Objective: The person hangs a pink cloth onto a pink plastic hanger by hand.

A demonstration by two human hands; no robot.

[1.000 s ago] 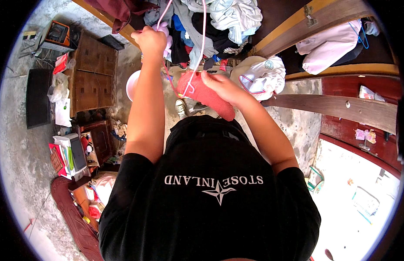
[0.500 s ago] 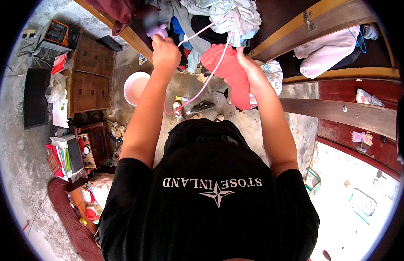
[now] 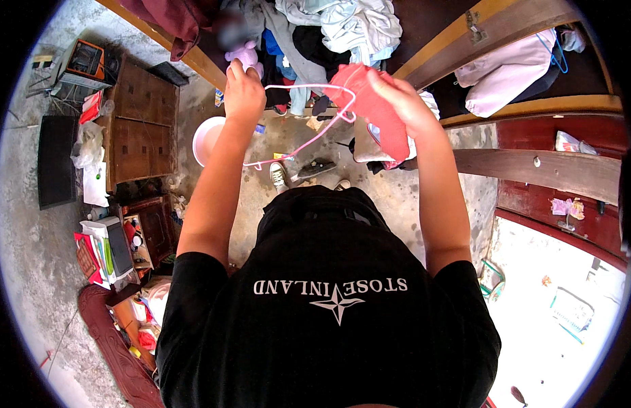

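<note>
My left hand [image 3: 244, 94] is closed on a thin pink hanger [image 3: 296, 86], held in the air between my two arms. The hanger's hook end points right and overlaps the left edge of a coral-red cloth [image 3: 391, 138]. My right hand [image 3: 412, 109] grips that cloth, thumb on the near side and the other fingers mostly hidden behind it. The cloth hangs folded, and what kind of garment it is does not show. Beyond both hands lies a heap of clothes [image 3: 366, 27] in the wardrobe, white, grey, blue and black pieces together.
A pink-white bucket [image 3: 201, 139] stands on the floor left of my left forearm. Wooden wardrobe boards [image 3: 488, 41] run along the right, with pale pink clothing [image 3: 509, 75] behind. To the left are a brown cabinet [image 3: 145, 112] and a dark flat panel [image 3: 58, 162].
The hanger has swung down and toward me, its hook end dropping from over the clothes heap to beside the cloth. My left hand has shifted slightly left, my right hand slightly right.
</note>
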